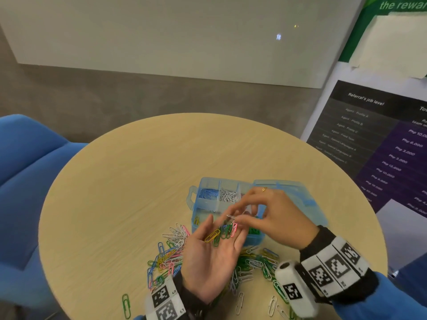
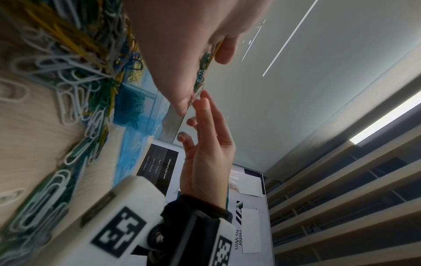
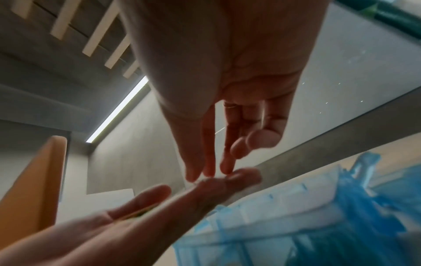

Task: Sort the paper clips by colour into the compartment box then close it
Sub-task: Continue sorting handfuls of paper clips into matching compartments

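Loose clip pile [image 1: 171, 252] is lying on the table [image 1: 115, 181], left of and below both hands. Left hand [image 1: 212, 255] is lying palm up, fingers flat, carrying yellow, green and pink clips [image 1: 221, 233], long axes pointing toward the box. Right hand [image 1: 275, 215], just beyond and nearer the box, is pinching a white clip [image 1: 231, 216] at the left fingertips. Open box [image 1: 203, 204] is holding blue, white, yellow and green clips, separated.

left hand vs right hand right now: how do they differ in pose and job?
The left hand lies palm up, fingers straight, carrying a yellow paper clip, green ones and a pink one; the right hand faces down above it. The left takes no grip; the right hand's fingertips pinch a white paper clip. Both hover over the open blue plastic compartment box and wear marker wristbands.
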Motion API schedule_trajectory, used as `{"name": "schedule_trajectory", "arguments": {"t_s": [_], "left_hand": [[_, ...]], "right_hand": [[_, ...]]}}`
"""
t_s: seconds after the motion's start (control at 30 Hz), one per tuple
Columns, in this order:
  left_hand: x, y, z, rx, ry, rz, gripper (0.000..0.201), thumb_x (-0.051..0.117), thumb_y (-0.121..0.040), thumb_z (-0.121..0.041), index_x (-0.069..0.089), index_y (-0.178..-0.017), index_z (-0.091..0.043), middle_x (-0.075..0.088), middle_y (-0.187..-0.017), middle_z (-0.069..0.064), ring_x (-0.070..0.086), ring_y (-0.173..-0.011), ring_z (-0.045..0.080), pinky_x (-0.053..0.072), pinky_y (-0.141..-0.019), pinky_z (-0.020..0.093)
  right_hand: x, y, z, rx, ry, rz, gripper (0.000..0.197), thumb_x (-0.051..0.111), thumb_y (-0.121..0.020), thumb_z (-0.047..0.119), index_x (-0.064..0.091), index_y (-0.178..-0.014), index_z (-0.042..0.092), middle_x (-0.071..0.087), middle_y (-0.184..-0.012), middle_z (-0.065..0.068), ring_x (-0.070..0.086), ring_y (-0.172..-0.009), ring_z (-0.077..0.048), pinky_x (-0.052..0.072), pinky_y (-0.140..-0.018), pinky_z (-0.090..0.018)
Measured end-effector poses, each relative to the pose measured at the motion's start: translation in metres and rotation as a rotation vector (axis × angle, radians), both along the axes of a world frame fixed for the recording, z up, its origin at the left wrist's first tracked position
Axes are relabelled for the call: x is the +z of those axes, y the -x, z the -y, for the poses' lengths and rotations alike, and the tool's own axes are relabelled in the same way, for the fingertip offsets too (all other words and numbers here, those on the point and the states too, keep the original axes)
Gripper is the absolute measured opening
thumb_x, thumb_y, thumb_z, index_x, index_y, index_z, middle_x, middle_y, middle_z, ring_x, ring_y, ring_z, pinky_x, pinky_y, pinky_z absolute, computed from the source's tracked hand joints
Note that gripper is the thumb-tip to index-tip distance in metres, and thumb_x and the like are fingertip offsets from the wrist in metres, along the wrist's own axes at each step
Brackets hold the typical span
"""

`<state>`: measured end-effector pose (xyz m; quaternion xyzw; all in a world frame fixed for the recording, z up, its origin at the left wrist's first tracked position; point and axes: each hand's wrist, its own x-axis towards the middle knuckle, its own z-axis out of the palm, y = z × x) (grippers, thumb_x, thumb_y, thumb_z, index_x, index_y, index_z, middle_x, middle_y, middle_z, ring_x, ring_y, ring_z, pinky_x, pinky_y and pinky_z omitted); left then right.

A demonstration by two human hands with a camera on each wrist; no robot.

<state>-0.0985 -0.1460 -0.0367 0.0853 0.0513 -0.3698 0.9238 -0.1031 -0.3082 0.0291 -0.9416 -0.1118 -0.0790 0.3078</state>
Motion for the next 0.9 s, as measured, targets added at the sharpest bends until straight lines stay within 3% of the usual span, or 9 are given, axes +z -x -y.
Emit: {"name": "schedule_trajectory", "arguments": {"t_s": [0.1,0.23,0.37,0.5,0.67,0.77,0.9], "left_hand": [[0.000,0.001,0.000,-0.014,-0.018,0.032,0.048,0.043,-0.099,-0.020,0.049,-0.132,0.016,0.045,-0.141,0.033,0.048,-0.132,0.040,0.034,-0.112,0.047],[0.002,0.001,0.000,-0.029,0.021,0.055,0.044,0.049,-0.094,-0.017,0.058,-0.121,0.017,0.053,-0.134,0.033,0.055,-0.125,0.039,0.042,-0.100,0.053],[0.004,0.000,-0.002,-0.035,-0.013,-0.002,0.052,0.043,-0.094,-0.024,0.054,-0.128,0.015,0.056,-0.130,0.033,0.057,-0.121,0.043,0.045,-0.092,0.058],[0.006,0.000,-0.002,-0.040,-0.016,-0.027,0.051,0.042,-0.093,-0.025,0.057,-0.122,0.015,0.056,-0.130,0.033,0.053,-0.125,0.043,0.045,-0.094,0.058],[0.006,-0.001,-0.003,-0.019,-0.013,-0.024,0.052,0.039,-0.097,-0.028,0.058,-0.122,0.014,0.057,-0.130,0.031,0.054,-0.126,0.039,0.044,-0.094,0.057],[0.006,-0.001,-0.002,0.006,-0.013,-0.042,0.052,0.041,-0.096,-0.026,0.057,-0.126,0.014,0.057,-0.129,0.033,0.057,-0.122,0.040,0.043,-0.095,0.058],[0.009,0.001,-0.002,0.010,-0.023,-0.020,0.051,0.039,-0.097,-0.026,0.061,-0.117,0.016,0.057,-0.128,0.033,0.059,-0.119,0.039,0.046,-0.095,0.054]], "right_hand": [[-0.009,0.000,-0.002,0.018,0.043,0.012,0.009,0.077,-0.081,0.030,0.076,-0.088,0.026,0.063,-0.084,0.012,0.058,-0.076,-0.004,0.043,-0.072,-0.017],[-0.010,-0.005,-0.002,0.066,0.096,-0.011,0.003,0.068,-0.088,0.020,0.067,-0.085,0.020,0.054,-0.078,0.016,0.052,-0.075,-0.003,0.035,-0.065,-0.010],[-0.002,-0.019,-0.002,-0.014,0.035,0.072,0.007,0.065,-0.089,0.015,0.067,-0.084,0.019,0.065,-0.081,0.011,0.058,-0.072,-0.007,0.039,-0.063,-0.010],[0.005,-0.034,0.000,-0.078,-0.009,0.147,0.008,0.068,-0.089,0.017,0.068,-0.081,0.018,0.067,-0.077,0.009,0.058,-0.070,-0.009,0.043,-0.064,-0.012],[0.011,-0.027,-0.003,0.029,-0.036,0.039,0.005,0.067,-0.088,0.013,0.070,-0.084,0.013,0.067,-0.077,0.009,0.059,-0.073,-0.003,0.041,-0.063,-0.009],[0.010,-0.020,-0.003,0.096,-0.016,-0.034,0.003,0.070,-0.087,0.016,0.073,-0.086,0.015,0.069,-0.080,0.009,0.062,-0.075,-0.005,0.046,-0.066,-0.014],[0.007,-0.017,0.002,0.105,-0.060,-0.103,0.005,0.074,-0.083,0.016,0.077,-0.085,0.019,0.072,-0.081,0.004,0.067,-0.076,-0.010,0.056,-0.073,-0.031]]}}
